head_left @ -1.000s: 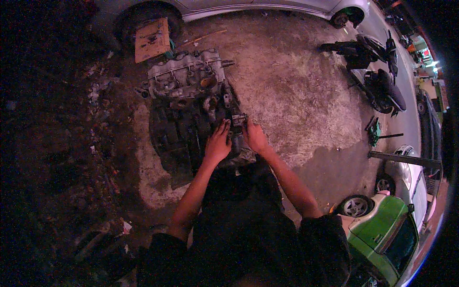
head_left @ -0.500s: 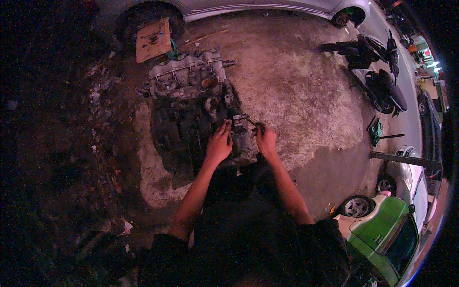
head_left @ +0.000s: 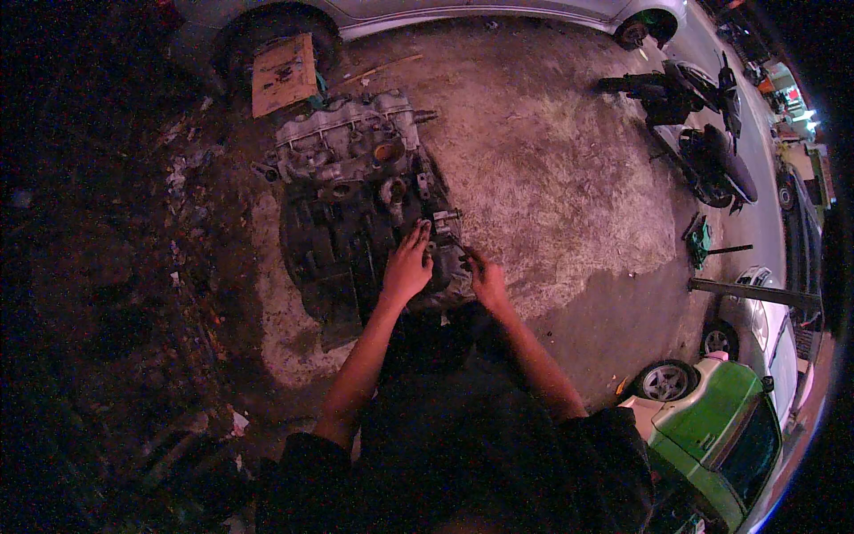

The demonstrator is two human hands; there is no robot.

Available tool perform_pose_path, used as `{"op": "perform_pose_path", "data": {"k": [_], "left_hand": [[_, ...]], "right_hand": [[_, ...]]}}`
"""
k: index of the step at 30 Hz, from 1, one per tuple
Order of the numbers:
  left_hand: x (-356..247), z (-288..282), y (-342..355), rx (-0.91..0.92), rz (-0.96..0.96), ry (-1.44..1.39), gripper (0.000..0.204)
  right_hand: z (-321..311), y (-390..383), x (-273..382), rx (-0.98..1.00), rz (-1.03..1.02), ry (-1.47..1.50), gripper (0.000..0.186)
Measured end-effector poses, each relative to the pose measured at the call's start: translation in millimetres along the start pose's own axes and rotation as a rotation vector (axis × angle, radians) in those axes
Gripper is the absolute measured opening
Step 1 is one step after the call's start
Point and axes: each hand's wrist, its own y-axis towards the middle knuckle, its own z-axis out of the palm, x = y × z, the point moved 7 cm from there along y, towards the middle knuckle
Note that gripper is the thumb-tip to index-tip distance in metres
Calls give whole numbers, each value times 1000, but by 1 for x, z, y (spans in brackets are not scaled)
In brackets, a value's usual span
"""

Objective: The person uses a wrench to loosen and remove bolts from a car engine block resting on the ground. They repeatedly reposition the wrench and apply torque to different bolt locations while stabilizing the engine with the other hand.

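A greasy engine (head_left: 342, 227) lies on the ground before me, its pale cylinder head (head_left: 342, 133) at the far end. My left hand (head_left: 410, 264) rests on the near right part of the engine, fingers stretched out and lying flat. Just beyond those fingertips is a small light metal fitting (head_left: 445, 219) on the engine's right side. My right hand (head_left: 487, 278) is closed round a thin dark rod-like tool (head_left: 461, 248), which slants up and left toward that fitting. Poor light hides the tool's exact kind and whether its tip touches.
A stained cardboard sheet (head_left: 283, 75) leans by the wheel of a silver car (head_left: 427, 13) at the far side. Motorcycles (head_left: 703, 151) stand to the right. A green-and-white car (head_left: 703, 414) is at the lower right. Litter (head_left: 182, 173) strews the dark ground at left.
My right hand has shifted down and a little left, and the tool's slant has swung with it. My left hand stays where it was on the engine.
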Motion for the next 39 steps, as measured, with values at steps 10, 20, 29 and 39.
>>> {"op": "perform_pose_path", "data": {"k": [10,20,29,39], "left_hand": [[-2,-3,-1,-9,8,-11,75],[-4,-6,0,-18,-2,-35,77],[-7,-7,0,12,-19,15,78],[-2,-2,2,-10,-3,5,74]], "right_hand": [[-1,-2,38,30,-163,-152,24],[1,-4,58,-16,-173,-168,35],[4,57,60,26,-248,-261,29],[-13,57,42,-228,-25,-149,21]]}}
